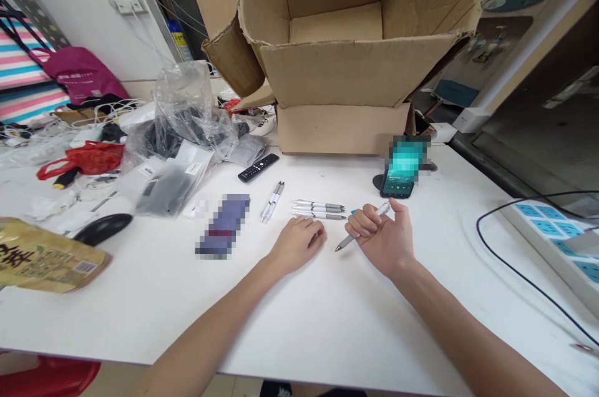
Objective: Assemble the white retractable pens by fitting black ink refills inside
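A white-and-grey pen point(345, 241) is gripped in my right hand point(387, 245), its tip slanting down to the left near the tabletop. The thumb of that hand points up and the fingers curl round the barrel. My left hand point(296, 243) rests on the white table point(290, 316), fingers loosely bent, with nothing visible in it. Just beyond it lies a row of several similar pens point(321, 208), their tips to the right. Two more pens point(272, 201) lie side by side, slanted, farther left.
A large open cardboard box point(341, 128) stands at the back. A lit phone point(400, 175) leans on a stand before it. Left are a remote point(258, 168), a blurred purple item point(224, 225), plastic bags point(173, 178) and a yellow pouch point(47, 256). A power strip point(556, 241) sits right.
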Demonstrator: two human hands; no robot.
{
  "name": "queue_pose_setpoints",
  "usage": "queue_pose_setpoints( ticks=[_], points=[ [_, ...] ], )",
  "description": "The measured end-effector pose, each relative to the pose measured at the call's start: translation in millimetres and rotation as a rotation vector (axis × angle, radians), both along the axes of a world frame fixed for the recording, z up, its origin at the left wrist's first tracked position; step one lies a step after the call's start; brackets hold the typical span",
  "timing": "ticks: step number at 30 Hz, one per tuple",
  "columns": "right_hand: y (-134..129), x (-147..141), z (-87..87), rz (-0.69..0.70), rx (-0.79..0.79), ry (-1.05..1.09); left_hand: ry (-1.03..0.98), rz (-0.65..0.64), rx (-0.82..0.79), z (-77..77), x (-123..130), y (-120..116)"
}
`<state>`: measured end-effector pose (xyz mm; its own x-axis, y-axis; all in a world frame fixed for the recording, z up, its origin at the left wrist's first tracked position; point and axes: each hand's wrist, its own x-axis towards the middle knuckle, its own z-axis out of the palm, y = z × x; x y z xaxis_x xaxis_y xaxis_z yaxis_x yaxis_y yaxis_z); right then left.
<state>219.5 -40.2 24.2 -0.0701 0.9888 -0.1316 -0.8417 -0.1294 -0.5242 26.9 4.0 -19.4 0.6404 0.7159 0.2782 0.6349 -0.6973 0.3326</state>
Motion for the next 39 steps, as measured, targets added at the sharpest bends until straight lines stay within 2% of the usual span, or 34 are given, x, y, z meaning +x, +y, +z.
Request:
queue_pose_setpoints(
  ticks=[20,39],
  points=[
    [-2.6,0.0,1.0,-0.022,0.064,0.006,-0.013,0.005,-0.04,2.0,-0.1,-0.3],
    [-2.3,-1.8,2.6,-0.004,0.04,0.03,-0.006,-0.002,-0.034,3.5,0.5,-1.4]
  ],
)
